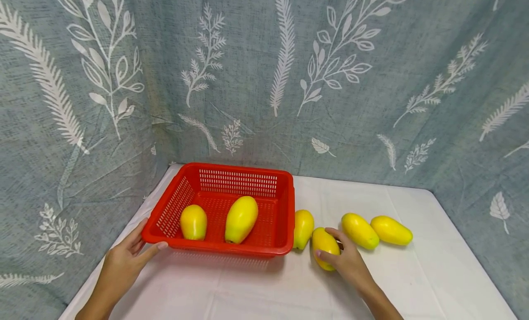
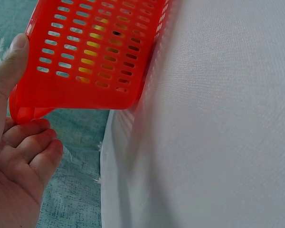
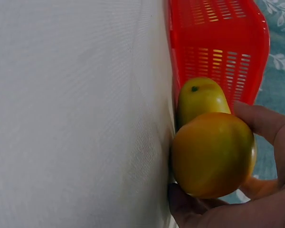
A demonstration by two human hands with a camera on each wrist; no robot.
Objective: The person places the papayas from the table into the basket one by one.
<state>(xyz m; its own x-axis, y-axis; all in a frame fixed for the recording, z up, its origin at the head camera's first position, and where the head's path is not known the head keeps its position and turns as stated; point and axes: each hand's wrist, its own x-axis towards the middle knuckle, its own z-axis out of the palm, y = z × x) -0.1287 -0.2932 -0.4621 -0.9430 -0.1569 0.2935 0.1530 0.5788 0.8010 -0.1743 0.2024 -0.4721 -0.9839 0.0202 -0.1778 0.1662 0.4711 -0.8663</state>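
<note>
My left hand (image 1: 124, 260) grips the near left corner of a red plastic basket (image 1: 219, 248), thumb on the rim and the other fingers underneath; the left wrist view shows the slotted basket wall (image 2: 97, 97) close up. Inside the basket lie two yellow papayas, a shorter one (image 1: 193, 222) at left and a larger one (image 1: 241, 219) near the middle. To the right of the basket, my right hand (image 1: 349, 260) holds a yellow papaya (image 1: 324, 246) between thumb and fingers. In the right wrist view this papaya (image 3: 213, 156) partly covers another behind it.
One papaya (image 1: 303, 229) lies right beside the basket's right wall. Two more, a nearer papaya (image 1: 359, 231) and a farther papaya (image 1: 391, 230), lie side by side to the right of my right hand. A white cloth (image 1: 434, 274) covers the table, with a leaf-patterned curtain (image 1: 248, 81) around it.
</note>
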